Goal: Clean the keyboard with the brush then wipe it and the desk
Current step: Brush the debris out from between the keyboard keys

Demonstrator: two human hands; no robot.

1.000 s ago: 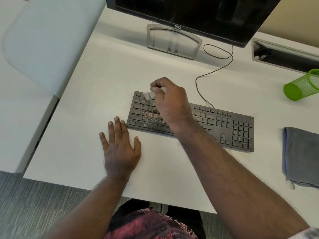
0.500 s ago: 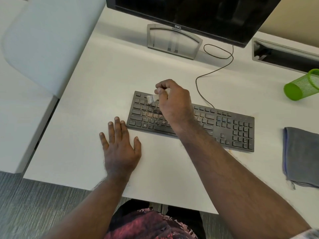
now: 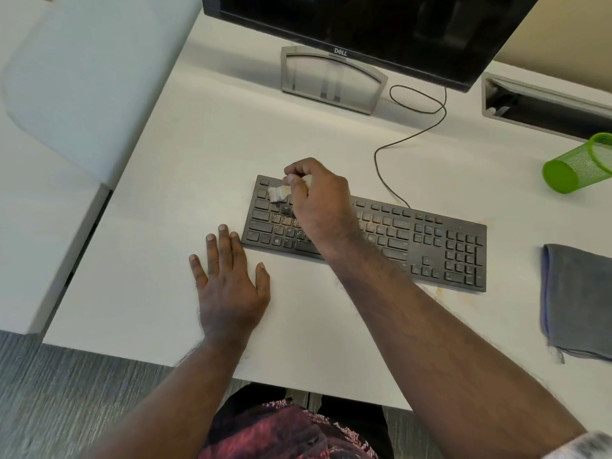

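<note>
Black keyboard (image 3: 414, 240) lies on white desk (image 3: 159, 276), angled, right end nearer. Brownish crumbs on the left-middle key rows, some specks on the desk off the near right corner. Right hand (image 3: 319, 202) over the keyboard's left half, fingers curled round a small pale brush (image 3: 278, 192), bristles down on the far-left keys. Right forearm crosses the keyboard's near edge and covers the middle keys, so that stretch is hidden. Left hand (image 3: 228, 279) flat on the desk, fingers straight and spread, holding nothing, fingertips just beside the keyboard's near-left corner; contact with it unclear.

Around: Dell monitor (image 3: 364, 24) on a grey stand (image 3: 331, 79) at far centre, keyboard cable (image 3: 397, 144) looping behind. Green mesh pen cup (image 3: 578, 164) tipped on its side far right. Grey folded cloth (image 3: 578, 299) on the desk right of the keyboard, apart from it. Dark cable tray slot (image 3: 546, 104) at far right. White chair back (image 3: 82, 77) far left.

Versus half a second ago: brush head sits slightly nearer and more left on the keys, right hand dropped a touch with it. Left hand, cloth, cup unmoved.
</note>
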